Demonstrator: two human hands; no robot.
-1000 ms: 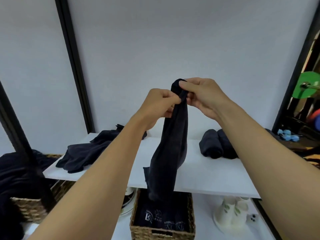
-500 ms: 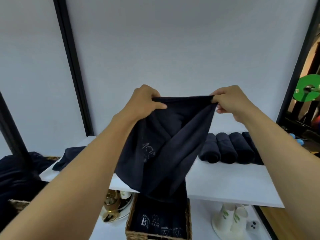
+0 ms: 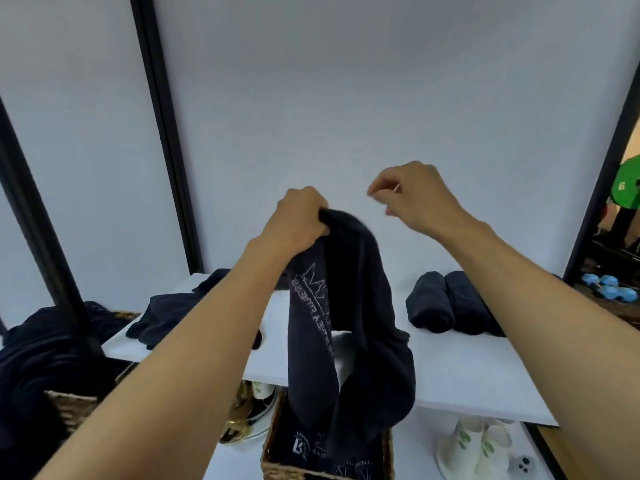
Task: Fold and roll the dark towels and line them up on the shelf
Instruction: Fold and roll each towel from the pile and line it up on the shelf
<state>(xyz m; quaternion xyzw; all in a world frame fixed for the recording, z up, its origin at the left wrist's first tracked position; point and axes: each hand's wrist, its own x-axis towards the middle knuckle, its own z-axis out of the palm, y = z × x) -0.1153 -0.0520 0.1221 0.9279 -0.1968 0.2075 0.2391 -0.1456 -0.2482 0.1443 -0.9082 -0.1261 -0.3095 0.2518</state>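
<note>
We've only one hand on it. The left hand [image 3: 301, 220] grips the towel [image 3: 349, 306] by a bunched top edge, and the right hand [image 3: 419, 199] hangs just beside it, fingers loosely curled round nothing. The towel dangles twisted in front of the shelf [image 3: 467, 368], its tail down over the basket [image 3: 273, 455] below.

Here's the risk as we judge it. Held at one bunched point, it won't hang flat, so a fold begun now could come out crooked and the roll lumpy. If the left grip slips, the towel drops into the basket among the folded ones. And swinging it onto the shelf could brush the rolls [image 3: 431, 304] and knock the line askew.

Now the count, near to far:
- One towel in hand.
- One basket under it, and a left basket [image 3: 69, 407], heaped dark.
- Two stacks of cups [image 3: 474, 448].
- One loose pile [image 3: 166, 317] on the shelf; how many towels are in it, we can't tell.
- Two rolls showing, touching. Any more are hidden behind our right arm.
</note>
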